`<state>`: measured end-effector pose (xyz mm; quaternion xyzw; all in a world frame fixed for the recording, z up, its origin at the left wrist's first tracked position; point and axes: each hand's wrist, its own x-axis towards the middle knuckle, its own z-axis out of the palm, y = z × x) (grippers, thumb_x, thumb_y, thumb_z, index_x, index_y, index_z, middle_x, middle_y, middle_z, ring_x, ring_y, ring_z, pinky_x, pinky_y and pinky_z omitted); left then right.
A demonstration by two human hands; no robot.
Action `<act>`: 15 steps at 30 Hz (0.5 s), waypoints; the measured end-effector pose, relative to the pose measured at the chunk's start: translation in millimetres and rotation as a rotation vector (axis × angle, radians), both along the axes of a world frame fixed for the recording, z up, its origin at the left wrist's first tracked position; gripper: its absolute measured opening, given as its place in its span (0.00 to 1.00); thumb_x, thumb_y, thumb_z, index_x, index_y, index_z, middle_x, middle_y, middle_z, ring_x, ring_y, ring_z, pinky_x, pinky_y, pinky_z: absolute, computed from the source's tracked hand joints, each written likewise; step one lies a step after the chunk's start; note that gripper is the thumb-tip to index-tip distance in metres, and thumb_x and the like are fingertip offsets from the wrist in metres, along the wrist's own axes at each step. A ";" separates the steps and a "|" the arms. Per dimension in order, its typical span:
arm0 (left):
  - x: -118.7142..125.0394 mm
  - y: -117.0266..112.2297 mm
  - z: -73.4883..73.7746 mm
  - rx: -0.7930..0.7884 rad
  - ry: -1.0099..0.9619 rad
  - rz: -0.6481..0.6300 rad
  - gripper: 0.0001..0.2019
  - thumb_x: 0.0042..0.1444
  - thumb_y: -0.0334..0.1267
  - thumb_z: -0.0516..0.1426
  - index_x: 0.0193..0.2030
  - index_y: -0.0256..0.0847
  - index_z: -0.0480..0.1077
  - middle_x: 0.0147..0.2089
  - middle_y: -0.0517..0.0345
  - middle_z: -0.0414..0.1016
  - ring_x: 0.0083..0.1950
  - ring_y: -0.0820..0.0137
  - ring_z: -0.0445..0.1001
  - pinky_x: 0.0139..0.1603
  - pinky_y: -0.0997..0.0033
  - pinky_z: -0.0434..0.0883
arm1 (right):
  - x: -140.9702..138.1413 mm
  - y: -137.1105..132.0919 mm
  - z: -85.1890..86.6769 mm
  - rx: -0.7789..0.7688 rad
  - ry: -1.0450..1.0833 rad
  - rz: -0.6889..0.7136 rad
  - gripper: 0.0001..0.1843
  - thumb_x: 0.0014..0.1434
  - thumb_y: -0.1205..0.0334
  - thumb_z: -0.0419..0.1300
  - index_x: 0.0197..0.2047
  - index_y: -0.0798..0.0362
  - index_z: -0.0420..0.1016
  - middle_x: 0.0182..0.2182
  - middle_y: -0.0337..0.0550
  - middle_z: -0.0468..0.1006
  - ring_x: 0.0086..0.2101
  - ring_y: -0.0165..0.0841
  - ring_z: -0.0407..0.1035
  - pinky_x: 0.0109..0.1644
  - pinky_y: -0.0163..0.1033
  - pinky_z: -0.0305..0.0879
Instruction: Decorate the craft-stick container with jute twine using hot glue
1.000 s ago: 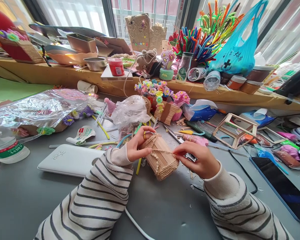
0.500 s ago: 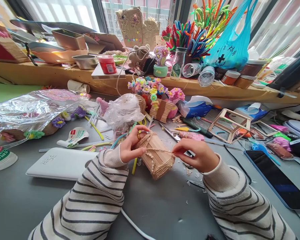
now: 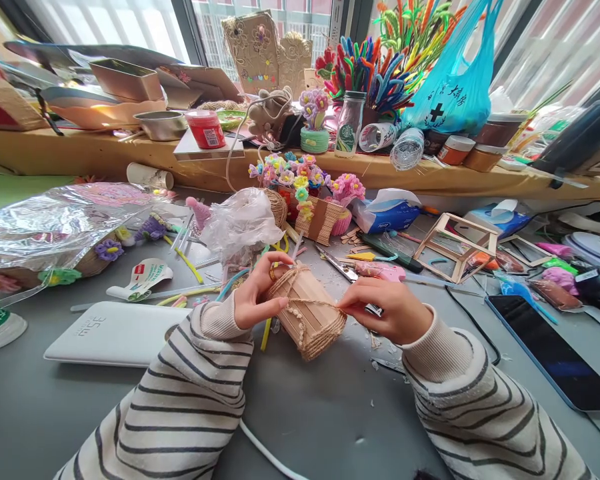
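Between left grip [image 3: 261,295], clasping its far end, and right grip [image 3: 387,309], pinching twine [image 3: 317,303] just beside its near end, is one slatted wooden piece [image 3: 316,323], presumably light, stiff, crushable, best held by its corded rim [image 3: 325,343].

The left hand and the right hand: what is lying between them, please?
In the head view, the wooden-stick piece, held by the left hand; a twine strand runs across it to the fingertips of the right hand.
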<state>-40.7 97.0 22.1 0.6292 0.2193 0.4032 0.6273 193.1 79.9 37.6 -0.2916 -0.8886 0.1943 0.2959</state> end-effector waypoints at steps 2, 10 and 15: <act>-0.7 0.8 -0.2 0.016 0.008 -0.017 0.21 0.48 0.34 0.56 0.46 0.41 0.50 0.38 0.57 0.64 0.34 0.73 0.65 0.31 0.76 0.61 | -0.2 0.3 -0.4 0.013 0.004 -0.019 0.06 0.54 0.69 0.52 0.32 0.58 0.71 0.25 0.44 0.73 0.26 0.26 0.66 0.29 0.31 0.65; -0.6 -0.2 -0.1 0.005 -0.005 0.010 0.21 0.48 0.35 0.56 0.46 0.41 0.51 0.38 0.56 0.66 0.36 0.72 0.66 0.33 0.75 0.61 | -4.3 -0.7 -4.8 0.020 0.056 -0.132 0.06 0.53 0.69 0.53 0.32 0.58 0.71 0.25 0.44 0.75 0.26 0.26 0.67 0.29 0.30 0.67; 0.7 -1.9 0.8 -0.015 -0.027 0.043 0.21 0.47 0.34 0.57 0.46 0.41 0.52 0.38 0.56 0.67 0.35 0.72 0.66 0.33 0.76 0.61 | -5.2 -0.2 -8.6 -0.012 0.072 -0.147 0.06 0.53 0.68 0.54 0.32 0.57 0.71 0.25 0.43 0.75 0.25 0.26 0.67 0.29 0.31 0.67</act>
